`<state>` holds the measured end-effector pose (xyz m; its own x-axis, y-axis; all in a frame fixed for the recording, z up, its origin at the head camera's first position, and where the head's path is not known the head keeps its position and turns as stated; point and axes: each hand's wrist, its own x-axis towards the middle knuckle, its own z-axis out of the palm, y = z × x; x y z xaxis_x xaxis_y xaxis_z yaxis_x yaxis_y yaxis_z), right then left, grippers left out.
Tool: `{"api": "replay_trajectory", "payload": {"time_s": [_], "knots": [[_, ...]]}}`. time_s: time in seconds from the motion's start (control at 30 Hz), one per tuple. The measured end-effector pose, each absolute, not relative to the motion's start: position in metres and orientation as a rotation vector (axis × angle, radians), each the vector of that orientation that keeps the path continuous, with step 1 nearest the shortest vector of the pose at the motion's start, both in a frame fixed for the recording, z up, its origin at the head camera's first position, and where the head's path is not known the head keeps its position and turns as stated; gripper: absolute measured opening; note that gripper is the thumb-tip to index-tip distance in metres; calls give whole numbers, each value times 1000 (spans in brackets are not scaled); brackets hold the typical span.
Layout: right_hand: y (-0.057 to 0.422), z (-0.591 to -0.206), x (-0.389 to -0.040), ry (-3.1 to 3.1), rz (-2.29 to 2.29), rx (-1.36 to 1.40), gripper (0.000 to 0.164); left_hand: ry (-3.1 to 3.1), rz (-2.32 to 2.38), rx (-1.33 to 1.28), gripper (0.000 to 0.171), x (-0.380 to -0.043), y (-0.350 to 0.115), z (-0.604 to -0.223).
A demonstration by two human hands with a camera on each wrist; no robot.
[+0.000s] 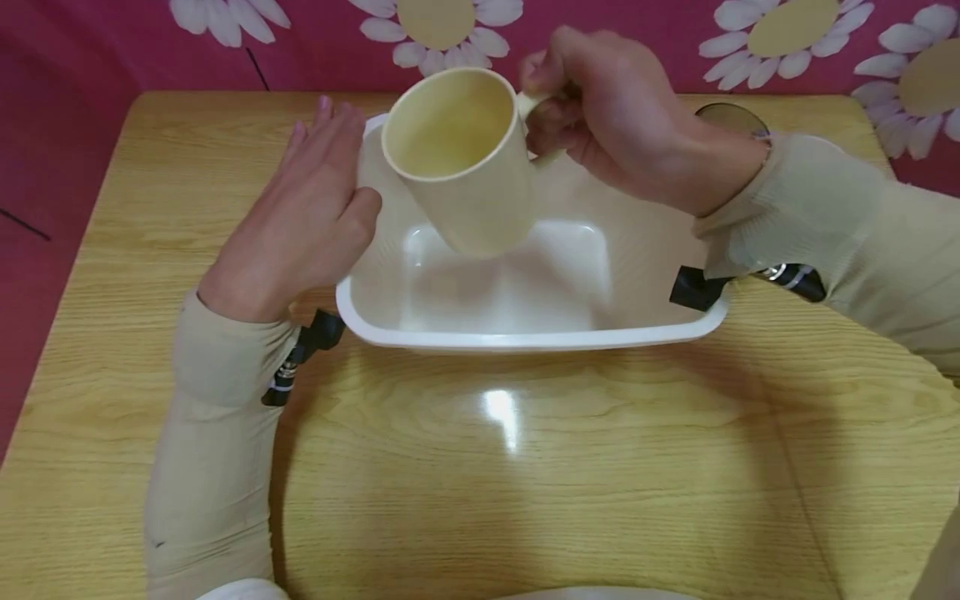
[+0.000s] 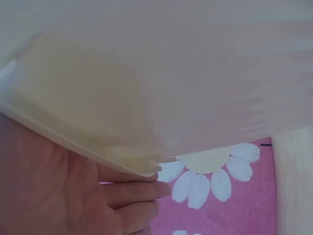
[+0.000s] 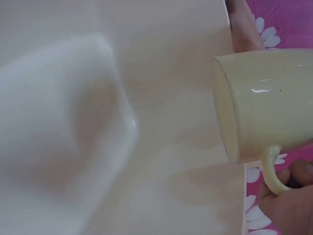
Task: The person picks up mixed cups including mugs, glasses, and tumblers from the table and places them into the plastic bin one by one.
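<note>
A cream mug (image 1: 480,175) is held over a white basin (image 1: 525,340), tilted, with its mouth toward the upper left in the head view. My right hand (image 1: 622,117) grips the mug's handle (image 3: 272,171), fingers curled round it. In the right wrist view the mug's rim faces the basin's inside. At the basin's left end, my left hand (image 1: 300,208) touches the wall, its fingers stretched out toward the far side and its thumb bent at the rim. The left wrist view has those straight fingers (image 2: 132,193) beside the pale basin wall (image 2: 210,88).
The basin stands on a wood-grain table (image 1: 480,467). Partly behind my right wrist is a round, glassy-looking thing (image 1: 731,119). White rounded edges (image 1: 600,593) show at the bottom of the head view. Pink flowered cloth (image 1: 322,50) lies beyond the table's far edge.
</note>
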<state>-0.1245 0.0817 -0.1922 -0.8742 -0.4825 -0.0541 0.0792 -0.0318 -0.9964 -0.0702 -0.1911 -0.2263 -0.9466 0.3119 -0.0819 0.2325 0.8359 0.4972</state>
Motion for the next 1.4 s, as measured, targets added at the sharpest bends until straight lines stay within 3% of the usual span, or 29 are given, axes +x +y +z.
{"api": "replay_trajectory", "payload": {"time_s": [0.53,1.0,1.4], "knots": [[64,-200,-120,1854,-1873,-213,33,2864,729,401,69,-70,-191,-227],[48,-198,-117,1993,-1606,-330,27,2882,735,411,70,-70,-191,-227],[40,-220,-122,2030,-1424,-391,29,2894,746,435,68,-69,-193,-229]]}}
